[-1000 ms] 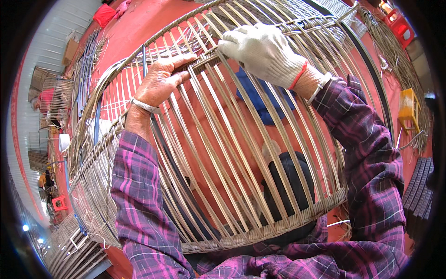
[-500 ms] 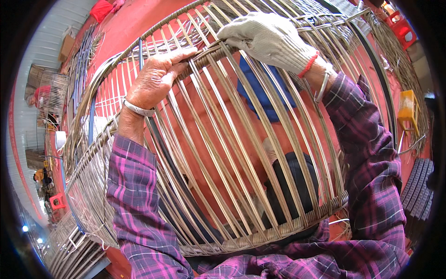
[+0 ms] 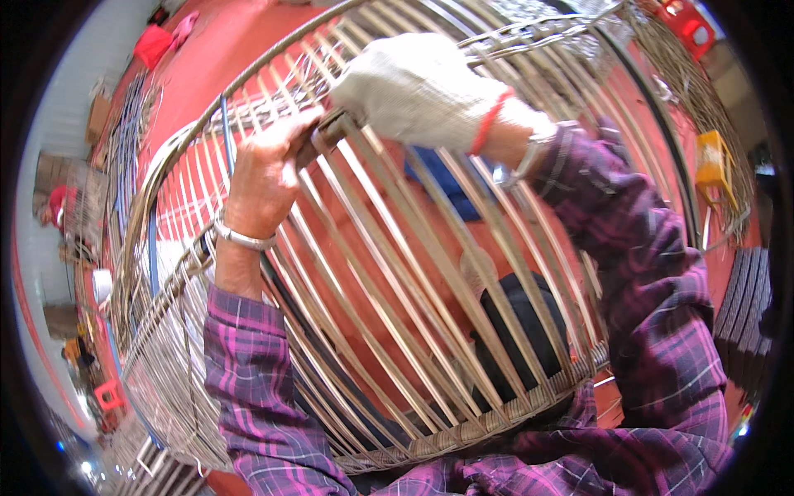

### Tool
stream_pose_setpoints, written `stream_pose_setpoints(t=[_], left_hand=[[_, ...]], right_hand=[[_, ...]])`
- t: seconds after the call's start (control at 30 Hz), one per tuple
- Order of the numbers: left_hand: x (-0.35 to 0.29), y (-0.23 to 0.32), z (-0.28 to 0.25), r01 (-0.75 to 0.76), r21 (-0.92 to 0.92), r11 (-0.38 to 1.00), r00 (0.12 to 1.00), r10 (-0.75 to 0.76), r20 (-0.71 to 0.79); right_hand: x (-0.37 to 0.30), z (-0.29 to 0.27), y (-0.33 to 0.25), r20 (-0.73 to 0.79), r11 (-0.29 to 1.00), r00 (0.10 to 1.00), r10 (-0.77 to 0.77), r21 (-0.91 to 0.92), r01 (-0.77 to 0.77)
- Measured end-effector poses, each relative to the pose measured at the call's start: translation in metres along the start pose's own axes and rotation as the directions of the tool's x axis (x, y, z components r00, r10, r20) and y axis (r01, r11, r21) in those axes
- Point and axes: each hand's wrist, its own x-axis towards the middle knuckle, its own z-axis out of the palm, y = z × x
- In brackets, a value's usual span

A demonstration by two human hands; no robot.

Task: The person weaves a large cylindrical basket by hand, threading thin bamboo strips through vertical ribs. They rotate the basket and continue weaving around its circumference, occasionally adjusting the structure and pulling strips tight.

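Observation:
A large wicker frame (image 3: 376, 240) of long, parallel tan strips lies across my lap and slants away from me. A woven crossband (image 3: 329, 136) runs over the strips between my hands. My bare left hand (image 3: 263, 169), with a bangle at its wrist, is closed on the band's left part, thumb and fingers pinching it. My right hand (image 3: 413, 93), in a white knit glove with a red cord at the wrist, is closed at the band's other end. Its fingertips are turned under and blurred, so what they grip is hidden.
A dark curved rod (image 3: 662, 124) bounds the frame on the right. Loose strands lie on the red floor. Around stand a yellow stool (image 3: 715, 169), a red stool (image 3: 686, 26) and a stack of dark strips (image 3: 743, 302). A blue cloth (image 3: 447, 186) shows beneath the strips.
Both hands have shifted left in the picture, my left one also lower. My right hand has rolled over and come nearer my left. The view has shifted slightly too.

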Motion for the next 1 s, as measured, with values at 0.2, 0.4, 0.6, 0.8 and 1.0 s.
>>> stream_pose_setpoints(t=[0.2, 0.4, 0.6, 0.8, 1.0], left_hand=[[-0.001, 0.008, 0.001, 0.044, 0.043, 0.998, 0.998, -0.042, -0.037], [0.024, 0.023, 0.008, 0.098, -0.012, 0.995, 0.995, -0.098, 0.006], [0.088, 0.054, 0.072, -0.250, 0.054, 0.967, 0.960, 0.255, -0.112], [0.103, 0.059, 0.067, -0.151, 0.329, 0.932, 0.988, 0.146, 0.041], [0.109, 0.050, 0.075, 0.093, 0.067, 0.993, 0.990, -0.085, -0.114]], right_hand=[[-0.013, -0.001, 0.011, -0.079, 0.963, 0.996, -0.028, 0.264, 0.048], [-0.084, -0.035, 0.097, -0.102, 0.958, 0.953, 0.287, 0.025, -0.286], [-0.092, -0.029, 0.109, -0.273, 0.988, 0.954, 0.126, -0.052, -0.145], [-0.079, -0.028, 0.097, -0.324, 0.965, 0.933, 0.154, -0.153, -0.212], [-0.063, -0.026, 0.112, -0.173, 0.972, 0.959, 0.224, -0.035, -0.233]])
